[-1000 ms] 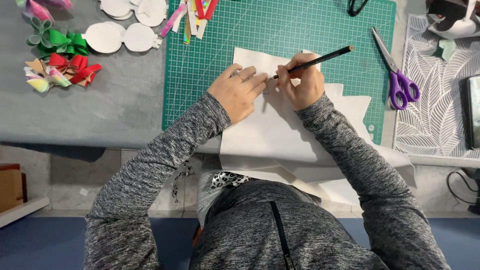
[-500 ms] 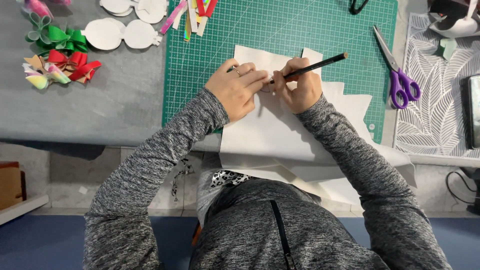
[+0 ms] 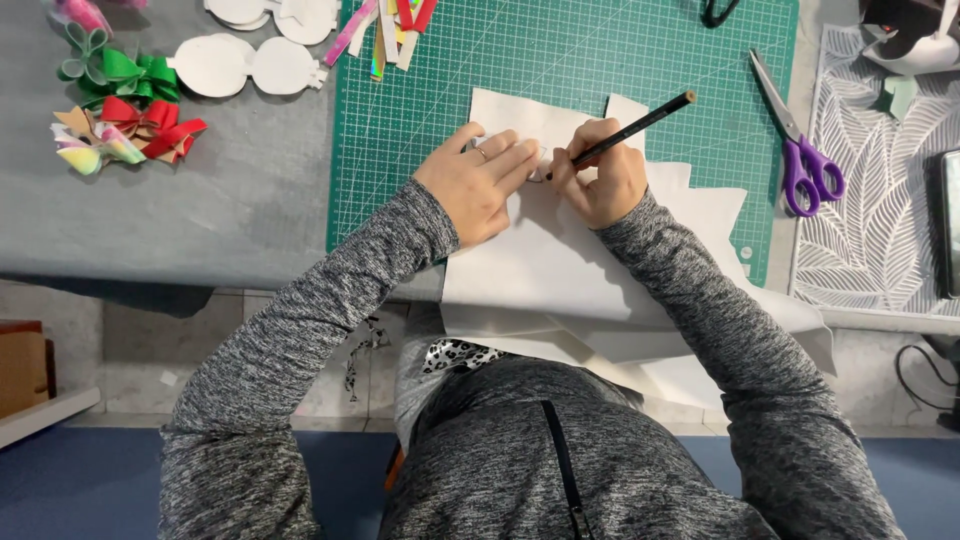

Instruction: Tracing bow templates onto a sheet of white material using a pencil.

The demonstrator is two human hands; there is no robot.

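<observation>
Head view, looking straight down: at the far left of the grey table (image 3: 200,200) lies a small heap of ribbon bows (image 3: 120,115) in green, red and pastel colours, and just beside them a white cut-out shape (image 3: 245,65) made of two rounded lobes. Next comes the green cutting mat (image 3: 420,130), with a few coloured strips (image 3: 385,25) at its top edge. On the mat lies a white sheet (image 3: 560,270) with a stepped right edge, its near part hanging over the table edge toward the person. The left hand (image 3: 478,185) lies flat on this sheet, fingers stretched out and pressing it down, holding nothing. Touching its fingertips, the right hand (image 3: 598,175) is closed around a black pencil (image 3: 625,132), whose tip meets the sheet between the two hands while its blunt end slants up to the right. Farther right, purple-handled scissors (image 3: 800,150) rest closed at the mat's edge, beside a white leaf-patterned placemat (image 3: 880,200).
</observation>
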